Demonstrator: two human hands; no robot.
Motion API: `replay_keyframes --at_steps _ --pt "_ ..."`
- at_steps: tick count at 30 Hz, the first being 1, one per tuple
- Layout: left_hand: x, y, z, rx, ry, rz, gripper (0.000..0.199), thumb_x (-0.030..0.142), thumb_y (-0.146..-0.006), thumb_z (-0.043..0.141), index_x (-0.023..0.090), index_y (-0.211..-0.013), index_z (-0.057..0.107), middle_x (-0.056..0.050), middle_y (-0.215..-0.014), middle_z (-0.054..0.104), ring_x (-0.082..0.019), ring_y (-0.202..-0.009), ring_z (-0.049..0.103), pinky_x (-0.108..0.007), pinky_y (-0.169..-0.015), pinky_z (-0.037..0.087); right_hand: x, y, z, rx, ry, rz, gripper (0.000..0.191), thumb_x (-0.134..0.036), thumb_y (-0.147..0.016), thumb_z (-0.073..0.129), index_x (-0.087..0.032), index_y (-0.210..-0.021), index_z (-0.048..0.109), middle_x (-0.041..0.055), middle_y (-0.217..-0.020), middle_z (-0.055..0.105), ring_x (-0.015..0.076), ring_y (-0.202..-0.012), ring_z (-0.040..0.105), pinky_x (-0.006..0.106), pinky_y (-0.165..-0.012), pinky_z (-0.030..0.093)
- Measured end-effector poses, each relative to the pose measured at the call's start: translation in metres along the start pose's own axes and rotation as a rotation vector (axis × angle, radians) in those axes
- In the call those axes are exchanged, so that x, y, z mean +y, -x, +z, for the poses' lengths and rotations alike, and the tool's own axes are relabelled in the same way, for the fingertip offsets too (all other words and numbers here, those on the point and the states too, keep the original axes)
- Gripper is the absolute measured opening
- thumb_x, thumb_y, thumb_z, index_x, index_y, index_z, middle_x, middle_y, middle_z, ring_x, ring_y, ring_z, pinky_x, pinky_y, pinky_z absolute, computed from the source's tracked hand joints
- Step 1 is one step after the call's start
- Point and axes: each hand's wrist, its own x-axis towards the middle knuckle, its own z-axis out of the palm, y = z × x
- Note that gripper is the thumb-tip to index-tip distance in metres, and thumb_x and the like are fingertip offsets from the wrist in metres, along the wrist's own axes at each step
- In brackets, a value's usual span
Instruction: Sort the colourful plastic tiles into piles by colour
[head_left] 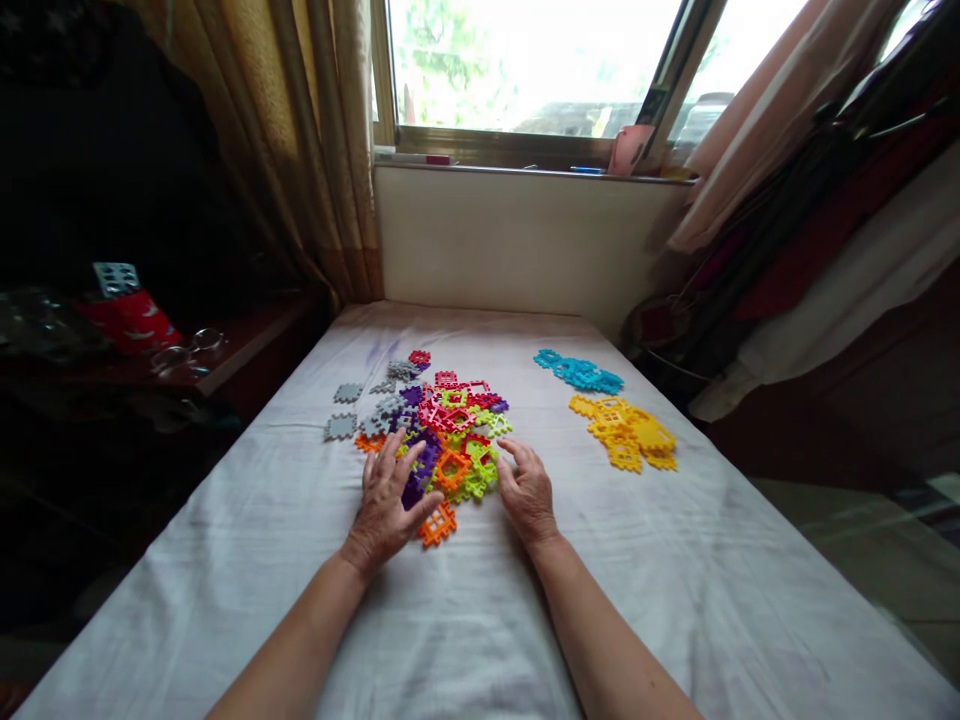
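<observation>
A mixed pile of interlocking plastic building tiles (451,415), in red, pink, purple, orange, lime green and grey, lies in the middle of the bed sheet. My left hand (390,500) rests over its left front side, fingers spread, above purple and orange tiles. What lies under that palm is hidden. Close to the thumb is an orange window tile (438,524). At the pile's right edge, beside lime green tiles (480,480), my right hand (527,490) has its fingers loosely bent and thumb apart, with nothing visible in it.
Yellow tiles (630,432) form a group on the right, with blue tiles (581,374) behind them. Loose grey tiles (342,427) lie to the left. A dark side table (255,335) holds glasses (187,350). Clothes (810,250) hang at the right.
</observation>
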Motion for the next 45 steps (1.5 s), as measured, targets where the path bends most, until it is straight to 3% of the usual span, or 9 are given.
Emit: replay_keyframes --at_steps 2,4,9,17,23,30,34,38,45 --pt "0.001 0.012 -0.008 -0.150 -0.052 0.094 0.081 0.056 -0.078 0.068 0.027 -0.148 0.041 -0.016 -0.161 0.029 -0.037 -0.149 0.025 -0.063 -0.119 0.016 0.000 -0.001 -0.003 -0.013 0.007 0.027 0.028 -0.027 -0.088 0.049 -0.021 -0.106 0.070 0.0099 -0.110 0.072 0.0228 -0.106 0.065 0.041 -0.097 0.051" --pt "0.003 0.016 -0.012 -0.206 -0.089 0.121 0.086 0.052 -0.075 0.072 0.028 -0.150 0.039 -0.016 -0.163 0.025 -0.037 -0.150 0.022 -0.063 -0.120 0.013 -0.002 -0.002 -0.005 -0.028 0.025 0.041 0.027 -0.029 -0.089 0.050 -0.021 -0.104 0.070 0.0095 -0.106 0.072 0.0227 -0.102 0.065 0.040 -0.094 0.052" --pt "-0.002 0.002 -0.009 -0.062 -0.110 -0.003 0.057 0.037 -0.088 0.059 0.027 -0.142 0.049 -0.014 -0.158 0.036 -0.032 -0.147 0.032 -0.060 -0.120 0.020 -0.013 0.000 -0.007 -0.105 0.170 -0.013 0.028 -0.034 -0.084 0.061 -0.021 -0.108 0.069 0.0094 -0.111 0.071 0.0242 -0.104 0.063 0.040 -0.095 0.048" --pt "-0.019 -0.006 -0.012 0.090 0.063 -0.157 0.045 0.046 -0.093 0.049 0.023 -0.130 0.058 -0.014 -0.147 0.052 -0.027 -0.135 0.050 -0.051 -0.115 0.037 -0.019 0.005 -0.009 -0.181 0.259 -0.032 0.035 -0.028 -0.080 0.065 -0.023 -0.114 0.067 0.0090 -0.117 0.068 0.0249 -0.109 0.061 0.040 -0.094 0.048" --pt "-0.020 -0.009 -0.023 0.160 0.161 -0.256 0.044 0.047 -0.092 0.050 0.022 -0.127 0.058 -0.012 -0.144 0.055 -0.025 -0.135 0.051 -0.045 -0.115 0.040 0.001 -0.003 -0.016 -0.099 0.197 -0.063 0.033 -0.030 -0.085 0.059 -0.023 -0.116 0.066 0.0095 -0.116 0.068 0.0244 -0.108 0.061 0.041 -0.095 0.048" --pt "-0.035 -0.013 -0.030 0.253 0.187 -0.346 0.039 0.046 -0.092 0.051 0.022 -0.122 0.059 -0.010 -0.139 0.058 -0.024 -0.132 0.053 -0.042 -0.115 0.040 0.035 -0.019 -0.037 -0.009 0.455 0.111 0.030 -0.035 -0.085 0.058 -0.021 -0.108 0.070 0.0130 -0.118 0.067 0.0287 -0.109 0.058 0.047 -0.095 0.044" --pt "-0.040 -0.012 -0.028 0.267 0.185 -0.355 0.037 0.045 -0.092 0.052 0.024 -0.122 0.060 -0.008 -0.139 0.058 -0.024 -0.131 0.054 -0.042 -0.115 0.040 0.023 -0.019 -0.033 0.005 0.413 0.023 0.026 -0.031 -0.089 0.055 -0.024 -0.108 0.071 0.0099 -0.121 0.068 0.0267 -0.115 0.056 0.044 -0.099 0.040" --pt "-0.039 -0.011 -0.026 0.239 0.180 -0.341 0.037 0.045 -0.092 0.052 0.024 -0.122 0.060 -0.008 -0.139 0.058 -0.024 -0.131 0.054 -0.041 -0.113 0.042 0.003 -0.015 -0.022 -0.107 0.357 -0.070 0.027 -0.030 -0.087 0.060 -0.025 -0.112 0.069 0.0071 -0.123 0.069 0.0255 -0.119 0.056 0.044 -0.104 0.036" --pt "-0.035 -0.012 -0.026 0.183 0.181 -0.375 0.039 0.047 -0.093 0.051 0.023 -0.122 0.060 -0.010 -0.141 0.057 -0.025 -0.132 0.053 -0.045 -0.116 0.039 -0.014 -0.017 -0.012 -0.263 0.319 -0.006 0.034 -0.030 -0.082 0.067 -0.026 -0.116 0.068 0.0056 -0.119 0.071 0.0256 -0.118 0.057 0.043 -0.103 0.037"
